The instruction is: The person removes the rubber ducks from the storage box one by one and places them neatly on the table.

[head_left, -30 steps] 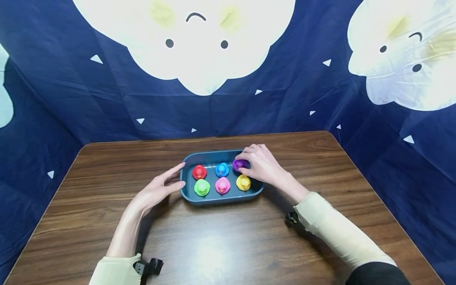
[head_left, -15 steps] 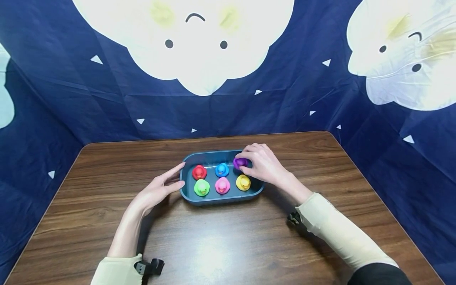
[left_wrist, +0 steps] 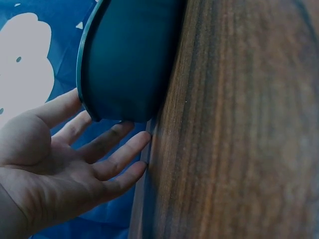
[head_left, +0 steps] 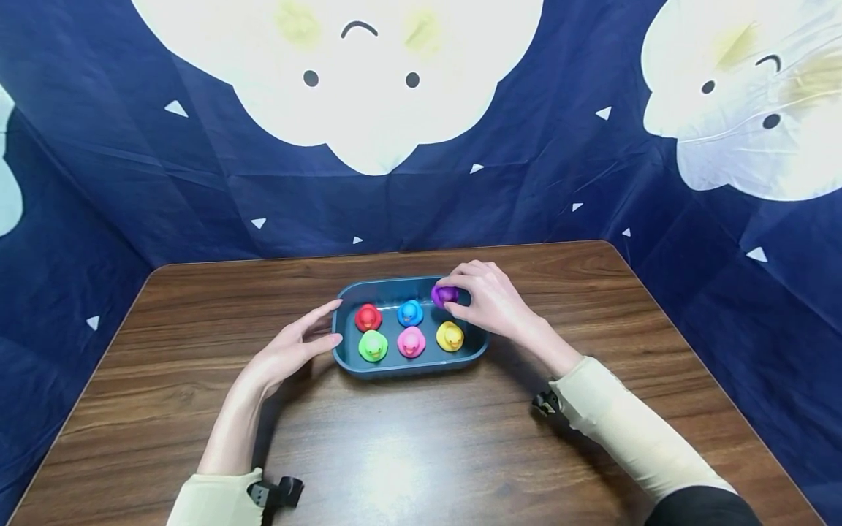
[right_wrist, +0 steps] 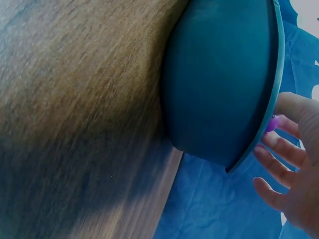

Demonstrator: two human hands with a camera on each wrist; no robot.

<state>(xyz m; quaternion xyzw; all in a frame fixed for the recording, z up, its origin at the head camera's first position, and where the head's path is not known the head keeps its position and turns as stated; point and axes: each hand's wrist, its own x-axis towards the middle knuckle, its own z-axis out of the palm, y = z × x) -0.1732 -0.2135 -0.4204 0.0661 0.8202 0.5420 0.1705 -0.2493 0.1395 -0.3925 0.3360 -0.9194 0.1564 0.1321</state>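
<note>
A dark teal tray (head_left: pixel 395 370) stands on the table with several small rubber ducks in it. My right hand (head_left: pixel 490 298) pinches a purple duck (head_left: pixel 444 295) between thumb and fingers at the tray's far right corner; the right wrist view shows a bit of the purple duck (right_wrist: pixel 271 123) just above the rim. My left hand (head_left: pixel 289 352) touches the tray's left end, thumb and fingers spread and fairly straight. In the tray sit a red duck (head_left: pixel 368 317), a blue duck (head_left: pixel 410 313), a green duck (head_left: pixel 373 346), a pink duck (head_left: pixel 411 342) and a yellow duck (head_left: pixel 450 336).
The brown wooden table (head_left: pixel 421 453) runs out on all sides of the tray. Behind it and at both sides hangs a dark blue cloth (head_left: pixel 197 197) with white clouds and small triangles. Each wrist bears a small black camera strap.
My right hand has risen slightly toward the far side, lifting the purple duck a little with it. The left hand, the tray and the other ducks stay where they were.
</note>
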